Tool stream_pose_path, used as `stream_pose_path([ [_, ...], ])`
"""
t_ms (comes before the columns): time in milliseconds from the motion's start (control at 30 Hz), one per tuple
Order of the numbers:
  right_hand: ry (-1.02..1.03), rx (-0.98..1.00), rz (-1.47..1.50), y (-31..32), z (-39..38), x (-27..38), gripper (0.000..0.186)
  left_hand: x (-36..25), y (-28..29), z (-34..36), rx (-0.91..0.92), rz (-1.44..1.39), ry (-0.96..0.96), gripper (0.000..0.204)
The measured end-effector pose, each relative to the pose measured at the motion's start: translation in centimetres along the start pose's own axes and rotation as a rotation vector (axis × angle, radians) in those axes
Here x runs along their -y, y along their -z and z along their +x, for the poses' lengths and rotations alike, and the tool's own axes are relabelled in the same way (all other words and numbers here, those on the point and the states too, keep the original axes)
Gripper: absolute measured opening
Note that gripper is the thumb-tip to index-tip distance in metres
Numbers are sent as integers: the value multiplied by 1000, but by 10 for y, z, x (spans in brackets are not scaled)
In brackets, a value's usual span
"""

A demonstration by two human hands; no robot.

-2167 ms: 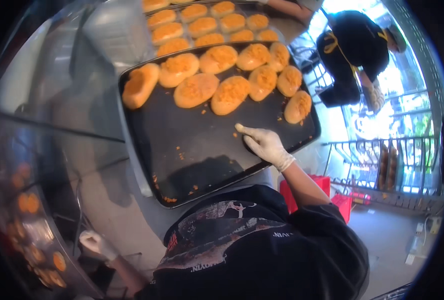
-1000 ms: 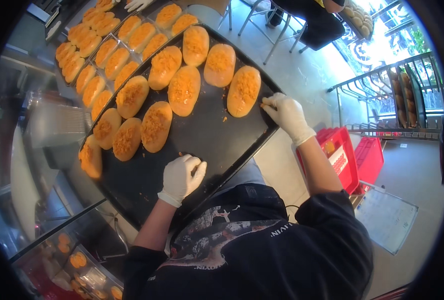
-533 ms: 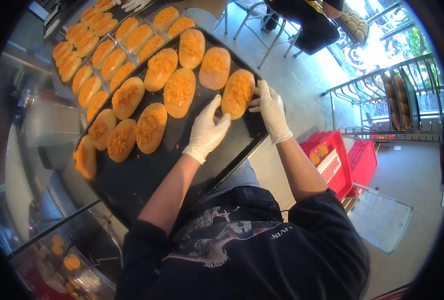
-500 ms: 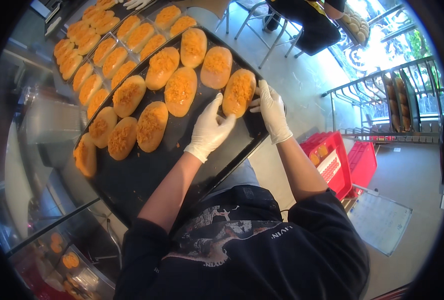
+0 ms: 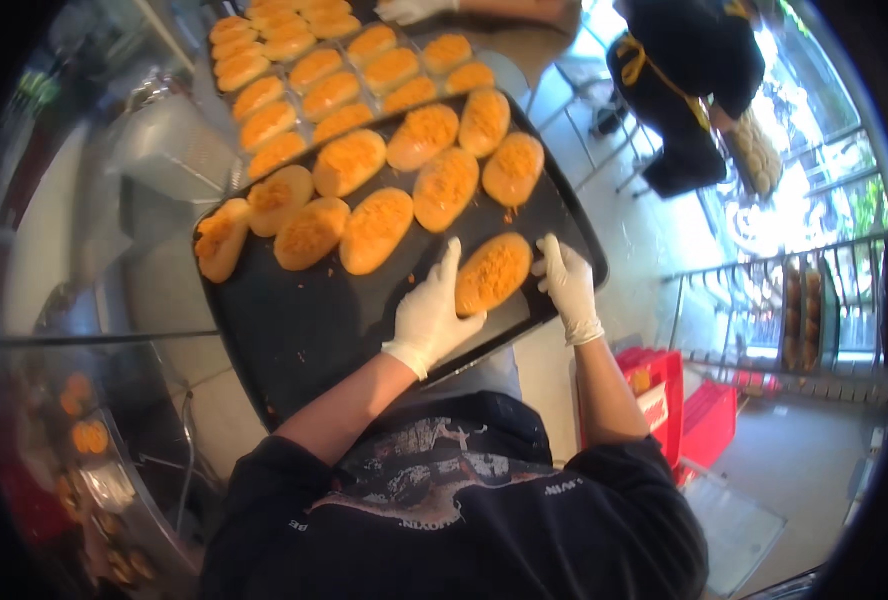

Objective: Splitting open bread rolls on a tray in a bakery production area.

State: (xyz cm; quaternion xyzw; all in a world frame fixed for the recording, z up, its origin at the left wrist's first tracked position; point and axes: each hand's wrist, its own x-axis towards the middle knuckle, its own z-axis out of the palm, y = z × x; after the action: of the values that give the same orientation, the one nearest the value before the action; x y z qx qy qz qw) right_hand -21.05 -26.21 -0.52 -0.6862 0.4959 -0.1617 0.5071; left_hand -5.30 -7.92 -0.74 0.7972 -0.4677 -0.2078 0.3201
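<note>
Harsh glare from right-hand windows (image 5: pixel 764 220)

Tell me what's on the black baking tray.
On the black baking tray are nine topped buns toward its far side and scattered crumbs. A tenth bun is between the left hand and right hand. What's directly beneath the buns is hidden.

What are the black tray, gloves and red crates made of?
Tray: probably metal with a dark coating, judging by its soft sheen. Gloves: perhaps thin latex, matte, wrinkled at the wrists. Crates: likely smooth plastic, from their even, bright colour.
</note>
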Motion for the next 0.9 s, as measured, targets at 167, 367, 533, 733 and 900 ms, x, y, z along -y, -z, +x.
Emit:
stream_pose_path([
  [167, 147, 52, 33, -16, 10, 3, 54, -2, 17, -10, 101, 10, 56, 113],
  [367, 284, 166, -153, -53, -46, 13, 52, 51, 47, -68, 53, -8, -58, 111],
  [533, 247, 377, -161, -92, -73, 20, 47, 99, 94, -137, -90, -149, 78, 103],
  [733, 748, 717, -282, -131, -96, 24, 46, 127, 106, -179, -444, -47, 408, 78],
  [900, 604, 831, -293, -149, -110, 34, 41, 150, 94, -183, -627, -433, 454, 55],
])
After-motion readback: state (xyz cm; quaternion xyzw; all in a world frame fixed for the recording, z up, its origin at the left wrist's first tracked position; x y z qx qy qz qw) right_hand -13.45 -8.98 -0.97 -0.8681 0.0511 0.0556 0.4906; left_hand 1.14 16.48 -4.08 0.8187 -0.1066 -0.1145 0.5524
